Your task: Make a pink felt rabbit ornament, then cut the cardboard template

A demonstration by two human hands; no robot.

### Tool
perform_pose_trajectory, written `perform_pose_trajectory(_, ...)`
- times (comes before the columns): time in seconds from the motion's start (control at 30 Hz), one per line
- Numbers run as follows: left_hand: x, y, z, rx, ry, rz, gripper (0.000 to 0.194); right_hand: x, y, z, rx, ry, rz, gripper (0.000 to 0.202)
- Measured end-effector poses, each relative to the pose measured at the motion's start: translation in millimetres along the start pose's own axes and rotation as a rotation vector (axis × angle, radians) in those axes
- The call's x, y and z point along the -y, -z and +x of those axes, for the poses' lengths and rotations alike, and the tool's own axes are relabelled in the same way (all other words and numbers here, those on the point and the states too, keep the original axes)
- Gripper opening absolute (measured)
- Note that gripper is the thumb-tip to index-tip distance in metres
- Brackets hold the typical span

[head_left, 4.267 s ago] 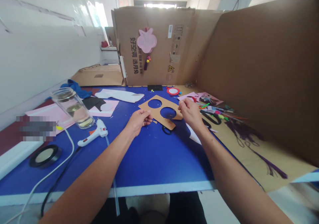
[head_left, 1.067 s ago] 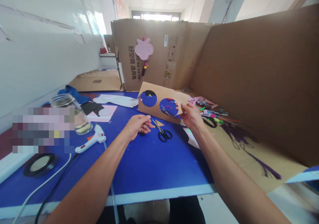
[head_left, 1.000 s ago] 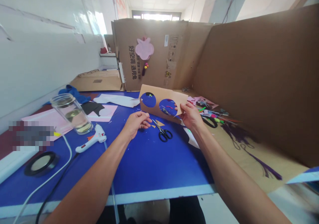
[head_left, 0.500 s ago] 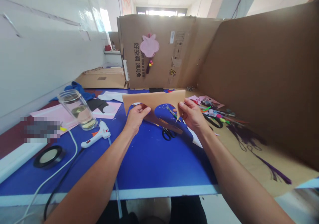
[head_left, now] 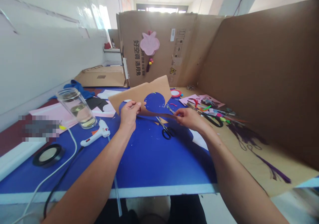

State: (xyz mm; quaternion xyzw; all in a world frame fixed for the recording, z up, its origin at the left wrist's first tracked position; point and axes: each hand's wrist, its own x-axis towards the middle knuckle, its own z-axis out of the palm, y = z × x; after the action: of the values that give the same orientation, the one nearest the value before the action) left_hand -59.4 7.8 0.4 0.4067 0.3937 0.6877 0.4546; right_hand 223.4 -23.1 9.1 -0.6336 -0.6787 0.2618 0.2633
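A tan sheet of paper with large rounded cut-outs is held up over the blue table, tilted with its right end higher. My left hand pinches it near the middle of its lower left part, thumb on top. My right hand has its fingertips closed on the end of the sheet's narrow lower strip. Below the sheet, scissors with black handles lie on the table beside small tan scraps. A pen-like tool lies just left of my right fingertips, partly hidden.
On the left are a glass jar, a white glue gun with its cord, and black tape. Markers, dark-handled scissors and purple strands lie on the right. Cardboard walls stand behind and on the right.
The tan sheet has tilted, its right end rising. My right hand has moved from its upper right corner down to the lower strip. My left hand has shifted slightly left, still holding the sheet.
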Motion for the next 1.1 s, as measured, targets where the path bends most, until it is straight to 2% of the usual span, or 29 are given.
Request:
perform_pose_trajectory(0.13,-3.8,-0.3,-0.8,-0.036,0.019,-0.013,0.027,9.5,2.9,-8.4,0.179,0.006,-0.183,0.014)
perform_pose_trajectory(0.27,-6.0,0.0,-1.8,-0.045,0.038,-0.017,0.03,20.8,-8.7,-13.6,0.251,0.07,-0.337,0.026)
perform_pose_trajectory(0.4,-5.9,1.1,-1.4,-0.04,0.041,-0.03,0.03,29.5,-25.2,-19.4,0.255,0.093,-0.471,0.042)
perform_pose_trajectory(0.6,-4.2,2.5,1.3,-0.052,0.027,-0.001,0.031,37.2,-31.5,-27.4,0.222,0.093,-0.608,0.043)
perform_pose_trajectory(0.8,-4.6,3.1,2.2,-0.087,0.016,-0.021,0.028,46.1,-33.3,-31.3,0.202,0.057,-0.618,0.031)
perform_pose_trajectory(0.97,-3.8,3.2,2.1,-0.088,0.014,-0.018,0.032,44.8,-32.6,-33.1,0.188,0.116,-0.617,0.043)
perform_pose_trajectory(1.1,-3.6,3.2,2.0,-0.094,0.023,-0.008,0.03,47.1,-34.4,-34.8,0.197,0.104,-0.607,0.049)
